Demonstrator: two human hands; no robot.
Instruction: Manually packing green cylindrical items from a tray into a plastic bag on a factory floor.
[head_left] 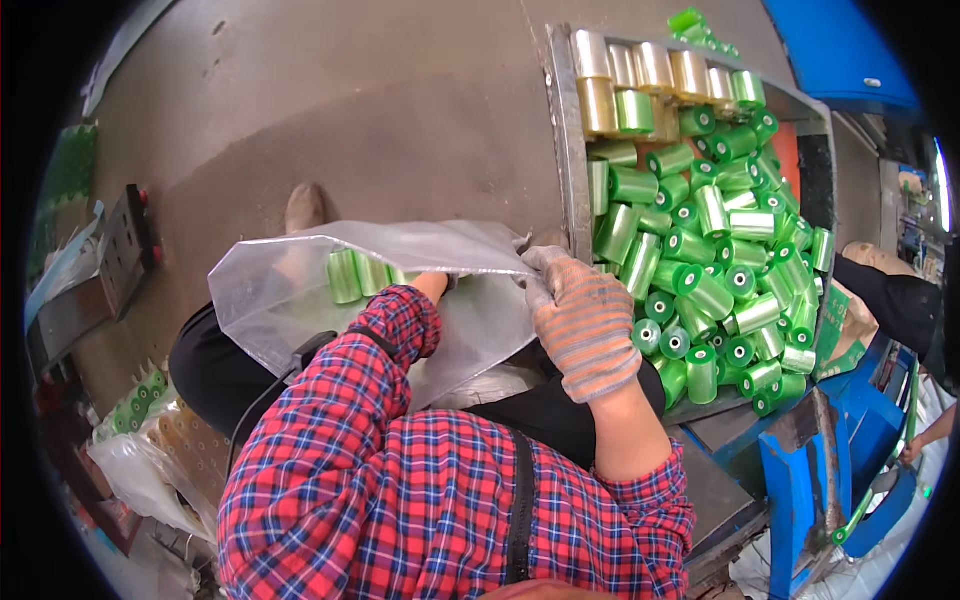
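A clear plastic bag (260,290) lies open across my lap. My left hand reaches inside it and is hidden from the wrist on; only the red plaid sleeve (400,320) shows at the bag's mouth. Green rolls of film (355,273) sit inside the bag near where that hand goes in. My right hand (580,320), in a striped knit glove, pinches the bag's upper rim at its right corner, right beside the metal tray.
A metal tray (562,150) to the right holds many green rolls (720,290) and several pale yellow rolls (640,70) at its far end. Blue metal frame (790,480) stands below it. Concrete floor ahead. More rolls and bags (140,410) lie at lower left.
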